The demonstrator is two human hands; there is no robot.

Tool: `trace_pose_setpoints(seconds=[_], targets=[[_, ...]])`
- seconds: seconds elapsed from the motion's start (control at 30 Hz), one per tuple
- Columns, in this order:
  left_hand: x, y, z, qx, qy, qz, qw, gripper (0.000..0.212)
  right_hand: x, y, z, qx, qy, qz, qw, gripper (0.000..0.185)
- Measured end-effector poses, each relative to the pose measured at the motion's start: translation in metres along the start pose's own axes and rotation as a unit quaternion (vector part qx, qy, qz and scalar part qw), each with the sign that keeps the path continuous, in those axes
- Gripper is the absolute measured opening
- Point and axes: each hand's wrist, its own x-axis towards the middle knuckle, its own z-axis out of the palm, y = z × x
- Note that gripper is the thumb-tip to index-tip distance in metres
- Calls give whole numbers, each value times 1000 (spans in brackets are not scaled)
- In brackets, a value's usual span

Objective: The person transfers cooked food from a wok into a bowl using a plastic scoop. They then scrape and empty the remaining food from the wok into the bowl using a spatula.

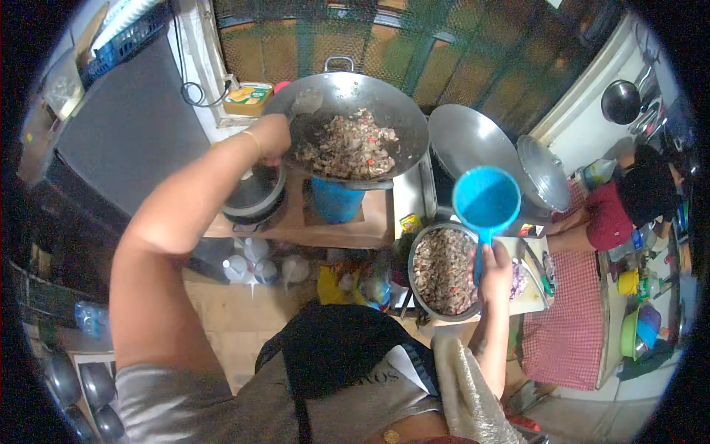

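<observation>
A large metal wok (pixel 407 125) stands above a blue bucket-like container (pixel 337 200), with chopped, cooked food (pixel 358 144) flecked with red inside. At the wok's left side, my left hand (pixel 273 139) is closed on the handle of a metal ladle (pixel 307 102), whose head is over the wok's upper left wall. My right hand (pixel 493 272) grips the handle of a blue plastic dipper (pixel 487 197). Its bowl looks dry inside, as far as I can tell. Beside that hand stands a round metal pot (pixel 411 275) full of similar chopped food (pixel 446 266).
A lidded pot (pixel 255 194) sits below my left forearm. Right of the wok are an empty metal pan (pixel 471 133) and a metal lid (pixel 546 172). A cutting board (pixel 535 297) bears chopped purple onion and a knife (pixel 535 266). Another person (pixel 610 216) is at the right.
</observation>
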Motion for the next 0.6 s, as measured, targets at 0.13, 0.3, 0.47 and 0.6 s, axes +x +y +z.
trace_pose_setpoints(seconds=[0.13, 0.3, 0.47, 0.6], targets=[[16, 17, 14, -425, -6, 1, 905, 11, 35, -53, 42, -53, -49, -54, 996, 15], [-44, 28, -49, -520, -65, -59, 850, 17, 102, -81, 79, -307, -51, -216, 926, 20], [-55, -17, 3, -346, -3, -21, 938, 19, 159, -102, 164, -612, -141, -222, 746, 24], [-46, -17, 4, -269, -34, 65, 960, 10, 166, -107, 216, -635, -195, -223, 713, 18]])
